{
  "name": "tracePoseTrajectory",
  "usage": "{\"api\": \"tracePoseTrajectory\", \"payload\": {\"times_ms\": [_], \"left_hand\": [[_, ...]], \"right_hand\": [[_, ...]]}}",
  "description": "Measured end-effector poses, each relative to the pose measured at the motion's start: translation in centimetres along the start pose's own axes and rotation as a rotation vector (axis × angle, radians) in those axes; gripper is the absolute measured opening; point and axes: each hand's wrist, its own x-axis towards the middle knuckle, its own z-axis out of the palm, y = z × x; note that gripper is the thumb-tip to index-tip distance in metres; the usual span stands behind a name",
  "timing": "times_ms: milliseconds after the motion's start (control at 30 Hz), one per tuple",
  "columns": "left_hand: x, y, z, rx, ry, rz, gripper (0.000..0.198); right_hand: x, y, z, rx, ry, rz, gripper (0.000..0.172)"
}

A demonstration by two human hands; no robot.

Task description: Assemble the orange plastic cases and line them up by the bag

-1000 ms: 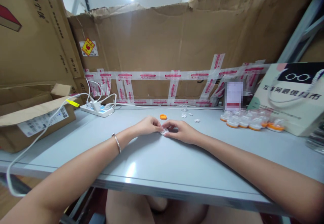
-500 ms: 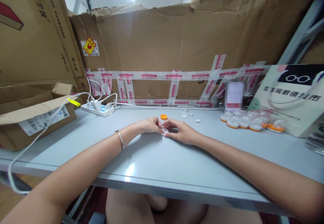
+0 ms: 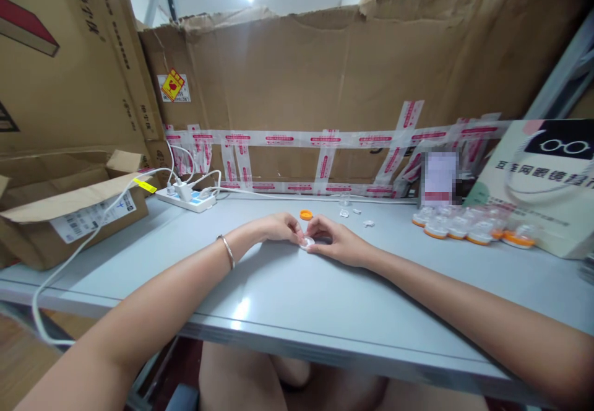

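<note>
My left hand (image 3: 284, 228) and my right hand (image 3: 335, 241) meet over the middle of the table. Between their fingertips is a small clear plastic piece (image 3: 307, 243), pinched by both hands just above or on the tabletop. Its exact shape is partly hidden by the fingers. Right behind the hands lies an orange ring-shaped cap (image 3: 305, 215). A few small clear parts (image 3: 344, 213) are scattered behind my right hand, one of them (image 3: 369, 223) further right.
Several clear pieces with orange bases (image 3: 480, 233) cluster at the right, before a paper bag (image 3: 533, 213). An open carton (image 3: 134, 216) and a white power strip (image 3: 185, 200) with cables sit at the left. A large taped cardboard box (image 3: 288, 77) stands behind the table (image 3: 260, 299).
The view has shifted slightly, so the scene sits a little further right. My left fingers have closed in over the clear piece, and my right hand stays on its right side.
</note>
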Motion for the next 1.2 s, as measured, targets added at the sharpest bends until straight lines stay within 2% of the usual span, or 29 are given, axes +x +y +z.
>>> {"api": "tracePoseTrajectory", "payload": {"times_ms": [67, 167, 267, 333, 367, 433, 500, 600, 733, 800, 867, 933, 1000, 1067, 1200], "left_hand": [[-0.6, 0.2, -0.7, 0.021, 0.050, 0.036, 0.024], [-2.2, 0.5, -3.0, 0.178, 0.157, 0.105, 0.022], [-4.3, 0.3, -5.6, 0.436, 0.071, 0.047, 0.020], [-5.5, 0.0, -6.8, 0.576, -0.034, -0.072, 0.022], [-5.9, -0.1, -7.1, 0.643, -0.046, -0.153, 0.025], [-6.4, -0.3, -7.0, 0.730, -0.045, -0.252, 0.032], [-6.4, -0.4, -6.6, 0.763, -0.060, -0.282, 0.034], [-6.0, -0.5, -5.9, 0.765, -0.110, -0.304, 0.020], [-5.8, -0.2, -5.7, 0.742, -0.110, -0.306, 0.005], [-5.8, 0.3, -5.4, 0.710, -0.067, -0.258, 0.007], [-5.6, 0.9, -4.8, 0.609, -0.005, -0.148, 0.009], [-5.1, 1.5, -3.7, 0.364, 0.058, 0.001, 0.013], [-4.5, 2.0, -2.4, 0.018, 0.121, 0.112, 0.018], [-3.9, 2.3, -1.2, -0.224, 0.142, 0.156, 0.021], [-3.2, 2.2, 0.1, -0.412, 0.091, 0.139, 0.022]], "right_hand": [[-0.1, -0.1, 0.0, -0.044, 0.015, 0.001, 0.028], [-0.1, -0.2, 0.0, -0.082, 0.019, 0.008, 0.025], [-0.2, -0.2, 0.0, -0.109, 0.018, 0.024, 0.026], [-0.2, -0.2, -0.1, -0.119, 0.016, 0.036, 0.027], [-0.2, -0.2, -0.1, -0.122, 0.013, 0.042, 0.028], [-0.2, -0.2, -0.1, -0.121, 0.008, 0.045, 0.029], [-0.2, -0.3, -0.2, -0.122, 0.003, 0.047, 0.030], [-0.2, -0.4, -0.2, -0.126, -0.004, 0.059, 0.031], [-0.3, -0.4, -0.3, -0.140, 0.027, 0.056, 0.032], [-0.3, -0.5, -0.5, -0.155, 0.086, 0.028, 0.032], [-0.3, -0.7, -0.7, -0.184, 0.188, -0.037, 0.029], [-0.4, -1.0, -0.8, -0.238, 0.285, -0.135, 0.024], [-0.5, -1.2, -0.8, -0.313, 0.330, -0.264, 0.023], [-0.6, -1.4, -0.7, -0.385, 0.336, -0.410, 0.022], [-0.7, -1.4, -0.6, -0.524, 0.364, -0.638, 0.019]]}}
